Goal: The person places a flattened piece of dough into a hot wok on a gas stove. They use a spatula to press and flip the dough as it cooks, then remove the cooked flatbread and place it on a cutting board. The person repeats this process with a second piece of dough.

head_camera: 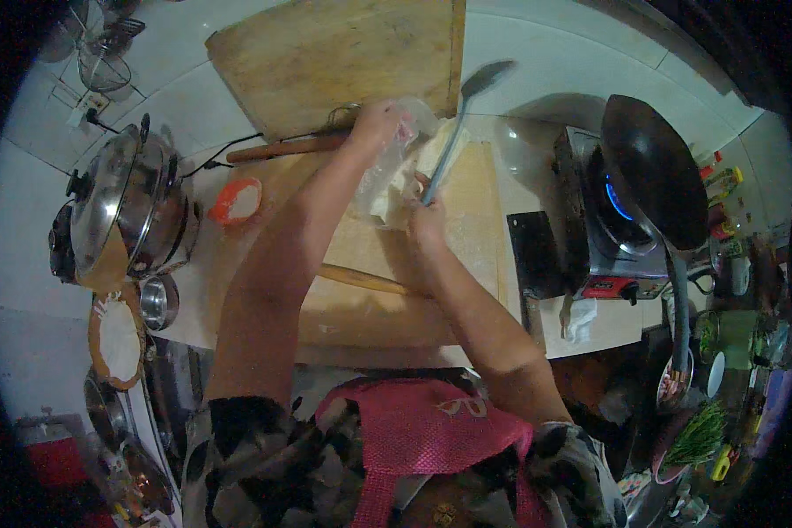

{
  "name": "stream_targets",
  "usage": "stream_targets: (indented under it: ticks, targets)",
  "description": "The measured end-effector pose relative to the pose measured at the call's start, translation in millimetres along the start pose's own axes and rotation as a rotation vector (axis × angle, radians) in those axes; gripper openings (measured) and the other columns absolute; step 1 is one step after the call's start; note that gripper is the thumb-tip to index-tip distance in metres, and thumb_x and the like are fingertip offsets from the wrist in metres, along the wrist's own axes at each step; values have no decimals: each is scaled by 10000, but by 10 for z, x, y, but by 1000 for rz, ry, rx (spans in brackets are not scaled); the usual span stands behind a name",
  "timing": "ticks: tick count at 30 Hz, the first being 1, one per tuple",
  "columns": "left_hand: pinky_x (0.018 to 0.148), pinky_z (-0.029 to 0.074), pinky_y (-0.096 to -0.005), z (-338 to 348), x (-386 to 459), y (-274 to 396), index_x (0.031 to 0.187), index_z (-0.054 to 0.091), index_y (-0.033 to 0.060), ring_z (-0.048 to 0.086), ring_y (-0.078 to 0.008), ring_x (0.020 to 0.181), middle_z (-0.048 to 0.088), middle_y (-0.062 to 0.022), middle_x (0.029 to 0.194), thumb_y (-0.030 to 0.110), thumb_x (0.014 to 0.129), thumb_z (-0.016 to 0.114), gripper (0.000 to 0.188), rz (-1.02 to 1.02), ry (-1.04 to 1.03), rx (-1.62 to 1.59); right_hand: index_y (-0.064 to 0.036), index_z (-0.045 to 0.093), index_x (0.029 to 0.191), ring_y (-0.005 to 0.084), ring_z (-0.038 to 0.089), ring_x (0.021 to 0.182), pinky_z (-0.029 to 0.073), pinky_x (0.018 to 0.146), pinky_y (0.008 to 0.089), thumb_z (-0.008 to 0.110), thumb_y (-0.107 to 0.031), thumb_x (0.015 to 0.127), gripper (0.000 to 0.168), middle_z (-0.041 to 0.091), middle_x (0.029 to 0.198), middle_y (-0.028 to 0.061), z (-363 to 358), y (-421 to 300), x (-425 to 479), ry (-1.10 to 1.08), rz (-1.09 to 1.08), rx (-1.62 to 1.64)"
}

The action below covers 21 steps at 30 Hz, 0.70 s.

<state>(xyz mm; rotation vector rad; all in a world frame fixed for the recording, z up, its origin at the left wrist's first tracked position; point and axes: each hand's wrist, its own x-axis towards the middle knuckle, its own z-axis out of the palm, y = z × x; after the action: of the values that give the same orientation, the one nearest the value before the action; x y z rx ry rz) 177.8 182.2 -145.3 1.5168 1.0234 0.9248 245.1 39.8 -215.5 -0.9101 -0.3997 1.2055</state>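
Observation:
My left hand [379, 124] grips the top of a clear plastic bag [384, 173] above the wooden board [343, 317]. In my right hand [428, 221] is the handle of a grey long-handled cooking spatula [483, 80], its head pointing up and away from me. The fingers of that hand are beside the bag's lower part; whether they also pinch it I cannot tell. Behind the spatula handle is a pale, flat material [443, 146], too unclear to name. A slim wooden rolling pin [366, 278] lies nearer me, partly hidden by my forearms.
At right, a dark wok [657, 171] sits tilted over a gas stove [584, 264] with a blue flame showing. A black flat object [533, 247] lies beside it. Leftward are a thicker rolling pin [284, 150], an orange flour container [239, 200] and a lidded steel pot [115, 198].

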Motion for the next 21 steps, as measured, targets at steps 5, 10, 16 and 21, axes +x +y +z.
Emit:
stream_targets:
  ticks: [5,10,16,21]
  targets:
    - [557,456,-293,-37,-242,438,912,568,1,541,-170,580,565,-85,694,191,836,493,218,-49,16,-127,-49,570,933,210,561,741,456,644,357,594,-130,791,165,569,805,127,-202,417,382,235,-339,-1027]
    - [564,461,-316,-445,-321,614,927,549,22,550,-174,750,555,-100,851,176,834,504,186,-20,97,-313,-12,604,894,152,553,831,425,737,294,530,-7,746,166,607,874,71,-355,-318,229,183,-297,-492]
    - [657,468,-318,-1175,-589,95,990,547,44,545,-180,813,569,-74,864,151,825,529,197,91,163,-808,-1,609,1000,107,492,723,393,674,231,500,13,730,291,613,951,38,-302,-1459,190,50,-524,-619]
    - [645,455,-270,-944,-624,-63,982,564,52,547,-137,783,578,-54,825,144,826,553,182,-213,261,-750,-35,631,1016,72,463,678,384,622,209,477,49,716,348,614,936,17,48,-2007,184,-70,-356,-641]
